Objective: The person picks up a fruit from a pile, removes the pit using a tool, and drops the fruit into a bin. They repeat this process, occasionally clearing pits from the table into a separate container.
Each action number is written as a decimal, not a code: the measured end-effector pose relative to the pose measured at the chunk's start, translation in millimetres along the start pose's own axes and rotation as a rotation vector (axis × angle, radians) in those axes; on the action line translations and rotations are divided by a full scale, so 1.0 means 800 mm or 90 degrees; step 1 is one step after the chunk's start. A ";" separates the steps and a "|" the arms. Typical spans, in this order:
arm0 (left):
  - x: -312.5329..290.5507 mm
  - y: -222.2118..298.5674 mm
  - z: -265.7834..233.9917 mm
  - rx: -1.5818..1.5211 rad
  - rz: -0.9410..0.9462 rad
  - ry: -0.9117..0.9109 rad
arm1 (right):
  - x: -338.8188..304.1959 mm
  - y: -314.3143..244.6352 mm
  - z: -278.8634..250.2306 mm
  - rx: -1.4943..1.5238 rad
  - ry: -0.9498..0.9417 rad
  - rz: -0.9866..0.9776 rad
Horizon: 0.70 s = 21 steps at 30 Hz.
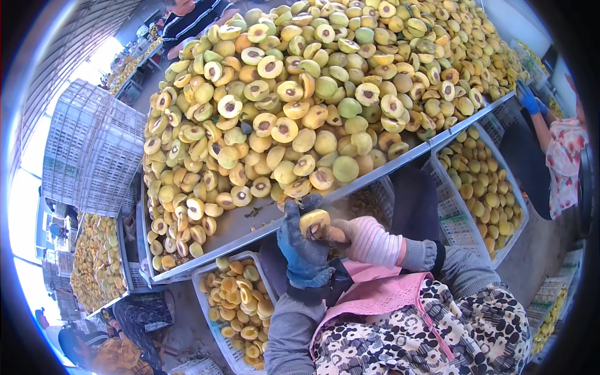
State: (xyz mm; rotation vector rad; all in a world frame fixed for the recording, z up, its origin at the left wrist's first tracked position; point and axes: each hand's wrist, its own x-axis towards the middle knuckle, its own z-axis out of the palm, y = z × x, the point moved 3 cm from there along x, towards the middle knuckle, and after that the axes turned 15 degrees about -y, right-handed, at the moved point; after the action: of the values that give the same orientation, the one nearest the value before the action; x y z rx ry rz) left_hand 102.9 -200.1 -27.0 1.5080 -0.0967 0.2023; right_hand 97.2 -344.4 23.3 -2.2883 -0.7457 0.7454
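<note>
My left hand, in a blue-grey glove, is closed around a cut yellow peach just beyond the table's near edge. Its cut face is turned toward my right hand, which wears a pink-and-white striped glove. The right fingers are curled in close against the peach. Something pale orange shows at their tip, and I cannot tell whether it is a bare thumb or a tool's handle. Ahead, a big heap of peaches, many halved with brown centres, covers the metal-edged table.
A crate of peach halves stands left of my lap; another crate of peaches is at right. Stacked white crates rise at far left. Co-workers sit at right and lower left; another person is behind the heap.
</note>
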 end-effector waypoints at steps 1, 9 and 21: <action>0.001 0.008 0.006 -0.003 -0.001 -0.005 | -0.002 0.004 0.000 0.001 0.003 0.005; 0.002 0.060 0.019 -0.200 -0.117 -0.025 | 0.004 0.006 -0.012 -0.048 -0.010 0.033; -0.037 0.077 -0.105 0.416 0.056 -0.167 | 0.008 0.128 0.045 0.011 -0.285 0.028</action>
State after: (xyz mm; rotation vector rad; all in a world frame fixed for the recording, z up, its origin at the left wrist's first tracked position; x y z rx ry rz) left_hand 56.7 -115.1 22.6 2.1802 -0.3320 0.1066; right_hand 109.8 -394.1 -73.0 -2.1482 -0.8813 1.3040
